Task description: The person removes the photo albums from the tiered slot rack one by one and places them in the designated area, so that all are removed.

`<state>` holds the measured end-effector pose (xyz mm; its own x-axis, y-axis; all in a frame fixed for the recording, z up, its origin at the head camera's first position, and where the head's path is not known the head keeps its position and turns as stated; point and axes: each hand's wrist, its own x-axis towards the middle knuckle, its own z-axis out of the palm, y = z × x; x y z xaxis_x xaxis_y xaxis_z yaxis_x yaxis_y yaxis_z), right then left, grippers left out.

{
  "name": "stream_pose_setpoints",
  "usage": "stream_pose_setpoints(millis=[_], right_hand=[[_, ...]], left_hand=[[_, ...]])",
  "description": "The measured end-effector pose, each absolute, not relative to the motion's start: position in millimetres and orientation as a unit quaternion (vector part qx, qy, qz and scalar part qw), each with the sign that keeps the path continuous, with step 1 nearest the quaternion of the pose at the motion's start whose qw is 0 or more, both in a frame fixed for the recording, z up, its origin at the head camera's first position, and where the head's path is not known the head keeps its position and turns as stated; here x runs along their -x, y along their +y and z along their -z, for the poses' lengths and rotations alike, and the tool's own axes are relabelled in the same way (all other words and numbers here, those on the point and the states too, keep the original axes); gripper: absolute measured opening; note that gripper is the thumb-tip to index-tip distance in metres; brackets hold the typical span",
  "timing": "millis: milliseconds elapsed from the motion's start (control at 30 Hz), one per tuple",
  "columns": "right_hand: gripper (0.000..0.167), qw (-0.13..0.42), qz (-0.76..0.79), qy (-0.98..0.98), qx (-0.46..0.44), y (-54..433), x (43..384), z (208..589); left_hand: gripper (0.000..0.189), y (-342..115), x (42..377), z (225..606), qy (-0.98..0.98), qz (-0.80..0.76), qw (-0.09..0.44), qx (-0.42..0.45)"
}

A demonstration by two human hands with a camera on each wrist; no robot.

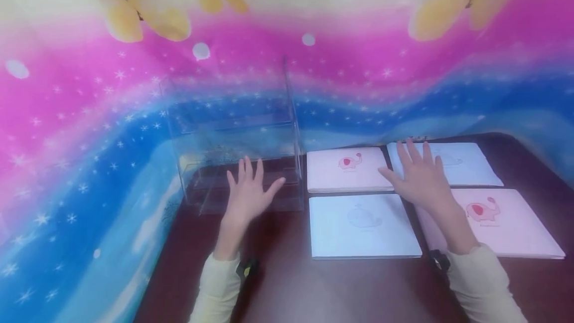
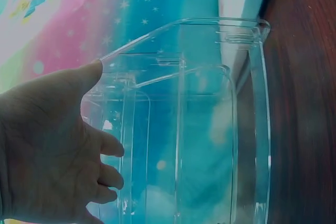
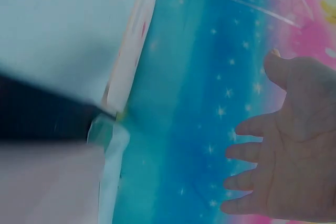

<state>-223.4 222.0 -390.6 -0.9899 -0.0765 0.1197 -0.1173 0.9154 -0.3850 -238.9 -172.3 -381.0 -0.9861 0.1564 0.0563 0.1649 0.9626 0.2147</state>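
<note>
My left hand (image 1: 246,196) is held out with spread fingers in front of a clear plastic tiered rack (image 1: 296,133). In the left wrist view, the thumb overlaps the sloping edge of the rack (image 2: 181,108), and nothing is in the palm. Over to the right, my right hand (image 1: 423,181) hovers with straight, spread fingers above flat rectangular packs. A pink pack with a red elephant (image 1: 327,173) and a pale blue pack (image 1: 475,166) lie at the back. In front are a blue whale pack (image 1: 354,236) and another pink elephant pack (image 1: 515,228), partly hidden by the right forearm.
Everything stands on a dark reddish-brown table (image 1: 278,283). Behind and along the left, a colourful cloth backdrop (image 1: 367,64) with stars and cartoon figures meets the table edge. The rack stands at the back left, beside the packs.
</note>
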Motion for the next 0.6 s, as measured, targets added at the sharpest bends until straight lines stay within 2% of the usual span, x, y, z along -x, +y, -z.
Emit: stream_pose_setpoints(millis=[200, 400, 600], right_hand=[[0.094, 0.055, -0.202, -0.975, -0.067, 194, 230, 388], [0.091, 0.063, -0.186, -0.977, -0.088, 184, 239, 385], [0.09, 0.036, -0.16, -0.982, -0.095, 183, 240, 390]], left_hand=[[0.1, -173, 241, 381, -0.991, 0.105, 0.036, 0.078], [0.103, -175, 250, 380, -0.992, 0.06, 0.095, 0.058], [0.104, -172, 249, 387, -0.994, 0.058, 0.071, 0.056]])
